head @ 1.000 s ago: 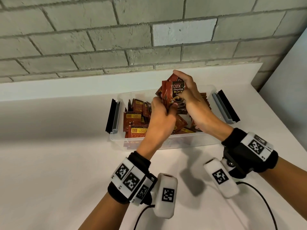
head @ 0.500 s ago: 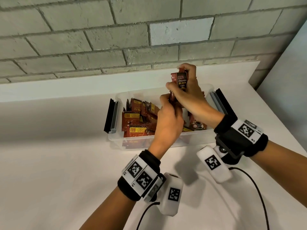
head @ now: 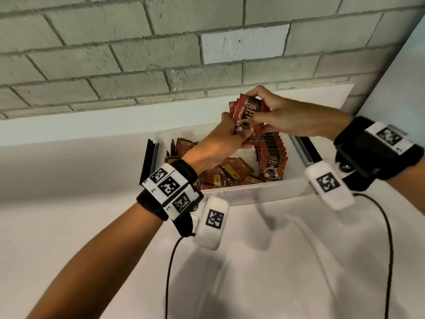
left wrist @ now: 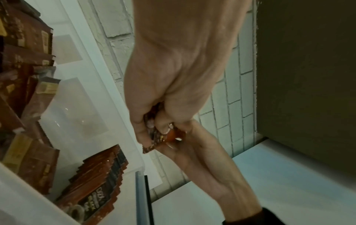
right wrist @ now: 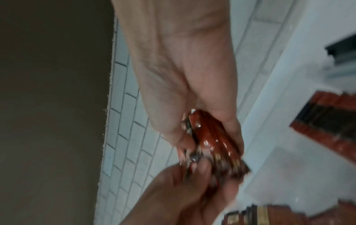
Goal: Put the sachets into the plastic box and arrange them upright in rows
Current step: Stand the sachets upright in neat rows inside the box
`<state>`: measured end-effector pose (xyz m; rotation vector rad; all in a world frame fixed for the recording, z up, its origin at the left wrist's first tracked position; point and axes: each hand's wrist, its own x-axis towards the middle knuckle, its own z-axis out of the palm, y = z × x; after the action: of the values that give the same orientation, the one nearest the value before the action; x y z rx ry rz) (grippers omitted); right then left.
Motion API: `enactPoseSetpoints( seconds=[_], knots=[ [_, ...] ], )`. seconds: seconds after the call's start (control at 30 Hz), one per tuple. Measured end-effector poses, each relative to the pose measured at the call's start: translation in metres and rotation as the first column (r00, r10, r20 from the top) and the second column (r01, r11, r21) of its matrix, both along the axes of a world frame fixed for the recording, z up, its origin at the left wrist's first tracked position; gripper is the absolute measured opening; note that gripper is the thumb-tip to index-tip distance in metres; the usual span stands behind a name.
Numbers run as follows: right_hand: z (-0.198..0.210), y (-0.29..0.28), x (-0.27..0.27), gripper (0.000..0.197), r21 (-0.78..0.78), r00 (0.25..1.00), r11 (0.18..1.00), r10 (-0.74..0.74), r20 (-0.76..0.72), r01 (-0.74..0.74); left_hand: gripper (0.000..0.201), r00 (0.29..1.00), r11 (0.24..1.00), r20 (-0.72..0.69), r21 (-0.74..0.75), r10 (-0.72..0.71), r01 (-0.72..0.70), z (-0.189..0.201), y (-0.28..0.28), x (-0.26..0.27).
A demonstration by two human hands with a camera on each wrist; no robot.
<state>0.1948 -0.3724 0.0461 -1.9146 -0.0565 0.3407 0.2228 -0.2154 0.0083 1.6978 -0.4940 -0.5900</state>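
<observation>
A clear plastic box [head: 253, 194] sits on the white table against the wall. Both hands hold one bundle of red-brown sachets [head: 246, 111] above the box's far side. My left hand [head: 230, 139] grips the bundle's lower end, seen close up as the bundle of sachets [left wrist: 159, 135]. My right hand [head: 271, 116] grips its upper end from the right, the bundle of sachets [right wrist: 212, 141] between thumb and fingers. A row of upright sachets [head: 272, 157] stands at the box's right end. Loose sachets [head: 230, 173] lie jumbled across the rest of the floor.
Black latch flaps hang open at the box's left end [head: 149, 162] and right end [head: 308, 148]. A grey brick wall [head: 161, 54] rises right behind the box. A pale panel [head: 400, 72] closes off the right side. Cables from the wrist units trail over the near table.
The bundle has risen from just inside the box to above its far rim, both hands still holding it. The upright row at the right end is now uncovered.
</observation>
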Motion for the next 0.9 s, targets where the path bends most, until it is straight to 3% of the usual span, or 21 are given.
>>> enactPoseSetpoints(
  seconds=[0.1, 0.17, 0.23, 0.33, 0.37, 0.43, 0.53, 0.6, 0.67, 0.8, 0.9],
  knots=[
    [0.010, -0.019, 0.001, 0.045, -0.184, 0.992, 0.975, 0.120, -0.042, -0.126, 0.038, 0.994, 0.983, 0.017, 0.153, -0.110, 0.106, -0.005, -0.003, 0.008],
    [0.008, -0.023, 0.004, 0.050, -0.337, 0.976, 0.916, 0.196, -0.096, -0.217, 0.045, 0.979, 0.958, -0.064, 0.200, -0.194, 0.203, -0.009, -0.009, 0.014],
    [0.002, -0.025, 0.010, 0.047, -0.459, 0.962, 0.845, 0.231, -0.146, -0.273, 0.051, 0.954, 0.928, -0.148, 0.236, -0.260, 0.290, -0.016, -0.014, 0.020],
    [-0.004, -0.028, 0.015, 0.035, -0.512, 0.945, 0.796, 0.246, -0.216, -0.324, 0.056, 0.906, 0.859, -0.215, 0.299, -0.364, 0.416, -0.020, -0.015, 0.025],
    [-0.006, -0.029, 0.016, 0.034, -0.518, 0.933, 0.779, 0.257, -0.251, -0.354, 0.056, 0.881, 0.813, -0.217, 0.339, -0.421, 0.473, -0.018, -0.014, 0.024],
    [-0.008, -0.029, 0.018, 0.033, -0.557, 0.902, 0.713, 0.287, -0.322, -0.426, 0.052, 0.803, 0.647, -0.197, 0.500, -0.563, 0.576, -0.011, -0.014, 0.025],
    [-0.020, -0.025, 0.022, 0.043, -0.655, 0.828, 0.507, 0.338, -0.448, -0.561, 0.048, 0.724, 0.329, -0.158, 0.812, -0.672, 0.482, -0.007, -0.018, 0.026],
    [-0.034, -0.021, 0.023, 0.051, -0.653, 0.750, 0.369, 0.357, -0.557, -0.661, 0.044, 0.705, 0.231, -0.208, 0.850, -0.678, 0.473, -0.012, -0.026, 0.026],
    [-0.049, -0.018, 0.022, 0.060, -0.664, 0.707, 0.254, 0.349, -0.615, -0.703, 0.040, 0.714, 0.239, -0.290, 0.806, -0.637, 0.541, -0.019, -0.035, 0.023],
    [-0.060, -0.018, 0.018, 0.092, -0.767, 0.739, 0.048, 0.312, -0.597, -0.640, 0.019, 0.712, 0.277, -0.325, 0.759, -0.622, 0.589, -0.027, -0.049, 0.019],
    [-0.061, -0.022, 0.016, 0.096, -0.778, 0.728, 0.029, 0.373, -0.575, -0.628, 0.027, 0.709, 0.308, -0.349, 0.721, -0.613, 0.621, -0.030, -0.053, 0.020]
  ],
)
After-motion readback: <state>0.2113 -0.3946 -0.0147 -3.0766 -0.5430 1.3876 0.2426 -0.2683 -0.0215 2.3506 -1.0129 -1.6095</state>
